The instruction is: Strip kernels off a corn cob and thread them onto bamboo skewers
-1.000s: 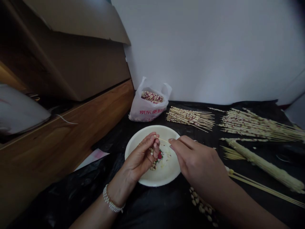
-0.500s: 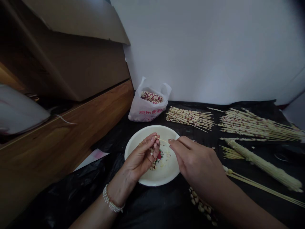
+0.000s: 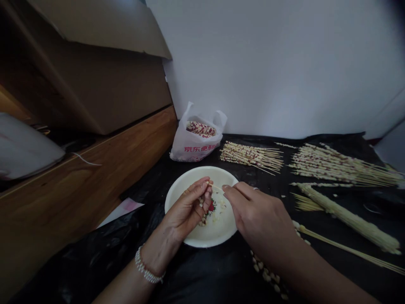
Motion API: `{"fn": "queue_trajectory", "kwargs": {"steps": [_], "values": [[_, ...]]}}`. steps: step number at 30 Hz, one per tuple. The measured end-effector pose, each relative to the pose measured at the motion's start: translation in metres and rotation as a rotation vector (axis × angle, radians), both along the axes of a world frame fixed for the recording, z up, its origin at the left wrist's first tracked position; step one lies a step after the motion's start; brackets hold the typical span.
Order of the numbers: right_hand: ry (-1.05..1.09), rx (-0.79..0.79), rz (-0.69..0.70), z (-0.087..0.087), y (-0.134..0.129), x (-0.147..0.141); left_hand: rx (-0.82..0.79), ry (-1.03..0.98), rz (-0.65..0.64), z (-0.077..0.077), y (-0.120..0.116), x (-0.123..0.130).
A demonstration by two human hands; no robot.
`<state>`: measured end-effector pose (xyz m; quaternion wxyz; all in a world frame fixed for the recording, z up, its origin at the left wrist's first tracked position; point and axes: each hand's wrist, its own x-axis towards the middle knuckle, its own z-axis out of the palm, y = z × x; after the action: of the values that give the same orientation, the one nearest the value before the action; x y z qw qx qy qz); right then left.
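Above a white bowl [image 3: 221, 236], my left hand [image 3: 188, 202] is pinched at the fingertips around a small pale corn kernel [image 3: 208, 183]. More kernels show between its curled fingers. My right hand [image 3: 257, 209] grips a thin bamboo skewer [image 3: 216, 186] between thumb and forefinger. The skewer's tip points left and meets the pinched kernel; whether it has gone through cannot be seen. Loose kernels and small bits lie in the bowl, around a red and green printed pattern. Under my right forearm is a scatter of kernels [image 3: 267, 275], partly hidden.
A white plastic bag [image 3: 196, 145] with speckled corn cobs stands behind the bowl. Kernel-threaded skewers lie in bundles [image 3: 243, 155] [image 3: 329, 164] at the back right. Nearer are a stripped cob [image 3: 354, 217] and bare skewers [image 3: 351, 249]. A cardboard box [image 3: 117, 88] stands left.
Both hands stay almost in place over the bowl. My right hand has shifted very slightly left, and the skewer still meets the left fingertips.
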<state>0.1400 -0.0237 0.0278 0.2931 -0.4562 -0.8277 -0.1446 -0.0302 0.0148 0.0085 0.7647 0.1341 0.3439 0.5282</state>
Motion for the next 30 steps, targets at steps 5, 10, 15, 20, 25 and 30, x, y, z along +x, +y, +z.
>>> {"fn": "queue_trajectory", "kwargs": {"steps": [5,10,15,20,25,30], "values": [[0.002,0.005,0.002,0.000,0.001,0.000,-0.011,-0.033,-0.039,0.000,0.001,0.000],[0.014,-0.030,0.013,-0.001,-0.001,0.000,-0.009,-0.022,-0.062,-0.001,0.001,0.000],[0.030,-0.020,0.027,-0.002,-0.001,-0.001,-0.019,-0.033,-0.100,-0.003,0.000,-0.001],[0.076,0.016,0.020,-0.010,0.000,-0.002,-0.005,0.008,-0.114,-0.002,-0.002,0.000],[0.087,-0.011,0.008,-0.016,0.000,-0.003,0.033,0.100,-0.128,-0.003,-0.002,0.000],[0.136,-0.060,0.017,-0.019,0.001,-0.005,0.041,0.124,-0.172,-0.005,-0.006,0.002]]}}
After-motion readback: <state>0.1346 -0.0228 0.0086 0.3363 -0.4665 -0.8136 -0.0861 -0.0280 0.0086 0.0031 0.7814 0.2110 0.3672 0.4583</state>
